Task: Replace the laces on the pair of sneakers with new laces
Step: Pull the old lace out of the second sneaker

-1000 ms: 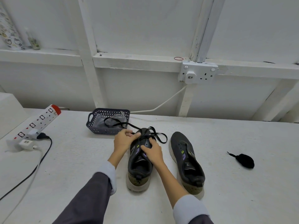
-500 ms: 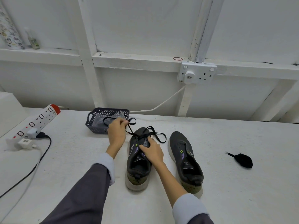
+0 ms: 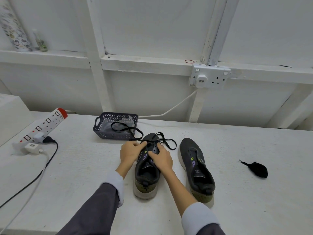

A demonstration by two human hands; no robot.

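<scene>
Two dark grey sneakers stand side by side on the white table, heels toward me. My left hand (image 3: 130, 152) pinches a black lace (image 3: 128, 128) at the left side of the left sneaker (image 3: 146, 177), near its front eyelets. That lace loops back over the edge of the basket and also curls off the toe to the right. My right hand (image 3: 161, 157) rests on the same shoe's tongue and right eyelet row, fingers curled over it. The right sneaker (image 3: 197, 168) has no lace in it.
A dark plastic basket (image 3: 103, 133) stands behind the shoes. A bundled black lace (image 3: 258, 169) lies at the right. At the left is a white power strip (image 3: 44, 128) with plugs and cables trailing toward me. The wall carries a socket (image 3: 210, 78).
My left hand had drawn the lace back toward the basket, and has now returned to the left sneaker's eyelets. My right hand stayed on the shoe.
</scene>
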